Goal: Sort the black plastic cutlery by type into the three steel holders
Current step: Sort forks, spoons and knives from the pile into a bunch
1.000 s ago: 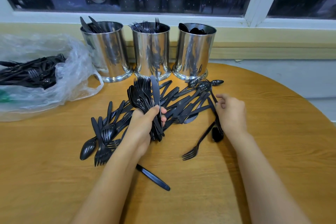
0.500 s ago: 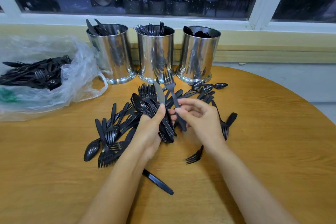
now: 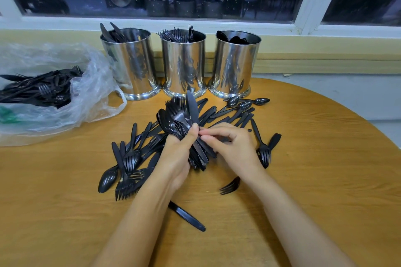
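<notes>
My left hand [image 3: 178, 156] grips a mixed bundle of black cutlery [image 3: 180, 117], with spoons, forks and a knife fanned upward. My right hand [image 3: 234, 147] has its fingers curled, the fingertips pinching at the bundle's handles next to my left thumb. A loose heap of black cutlery [image 3: 132, 158] lies on the round wooden table [image 3: 314, 169] under and around both hands. At the back stand three steel holders: the left holder [image 3: 130, 65] has knives, the middle holder [image 3: 184, 63] forks, the right holder [image 3: 235, 65] spoons.
A clear plastic bag [image 3: 65, 93] with more black cutlery lies at the left. A single knife [image 3: 186, 215] lies near the front between my forearms, a fork [image 3: 231, 186] by my right wrist. The window sill runs behind the holders; the table edge curves away at right.
My right hand picked a fork from the table, brought it to the bundle, and now its fingers close on the bundle's handles. My left hand kept holding the bundle.
</notes>
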The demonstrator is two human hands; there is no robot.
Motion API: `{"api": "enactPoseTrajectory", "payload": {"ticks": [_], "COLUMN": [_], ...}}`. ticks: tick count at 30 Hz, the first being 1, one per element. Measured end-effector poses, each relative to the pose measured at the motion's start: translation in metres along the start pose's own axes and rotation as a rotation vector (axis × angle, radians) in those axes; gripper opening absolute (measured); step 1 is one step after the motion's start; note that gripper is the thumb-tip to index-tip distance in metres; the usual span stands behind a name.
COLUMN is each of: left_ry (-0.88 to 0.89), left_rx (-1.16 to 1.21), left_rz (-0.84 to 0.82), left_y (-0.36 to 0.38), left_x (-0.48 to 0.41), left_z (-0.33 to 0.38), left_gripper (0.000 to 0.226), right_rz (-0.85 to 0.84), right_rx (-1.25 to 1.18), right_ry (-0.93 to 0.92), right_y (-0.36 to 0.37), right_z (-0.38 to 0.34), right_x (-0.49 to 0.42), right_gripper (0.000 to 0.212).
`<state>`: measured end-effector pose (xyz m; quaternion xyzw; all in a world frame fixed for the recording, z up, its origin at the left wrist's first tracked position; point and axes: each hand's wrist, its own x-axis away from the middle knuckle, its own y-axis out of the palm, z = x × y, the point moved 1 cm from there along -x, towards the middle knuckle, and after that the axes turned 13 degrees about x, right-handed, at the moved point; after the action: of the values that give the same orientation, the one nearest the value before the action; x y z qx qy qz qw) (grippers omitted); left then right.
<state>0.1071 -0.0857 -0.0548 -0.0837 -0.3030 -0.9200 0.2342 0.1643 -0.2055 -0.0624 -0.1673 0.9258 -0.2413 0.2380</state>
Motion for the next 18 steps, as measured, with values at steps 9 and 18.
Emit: {"api": "enactPoseTrajectory", "payload": {"ticks": [9,18], "left_ry": [0.077,0.069], "left_rx": [-0.031,-0.037], "left_rz": [-0.018,-0.038], "left_y": [-0.009,-0.007], "left_x": [-0.006,-0.005], "left_z": [0.004,0.003], "left_gripper": [0.027,0.032], "right_rz": [0.179,0.063], "right_rx": [0.66,0.87], "right_ry": [0.328,0.458], "right_y": [-0.058,-0.05], "right_z": [0.052,0.057], "right_x": [-0.018,-0.022], "right_gripper": [0.03,0.034]}}
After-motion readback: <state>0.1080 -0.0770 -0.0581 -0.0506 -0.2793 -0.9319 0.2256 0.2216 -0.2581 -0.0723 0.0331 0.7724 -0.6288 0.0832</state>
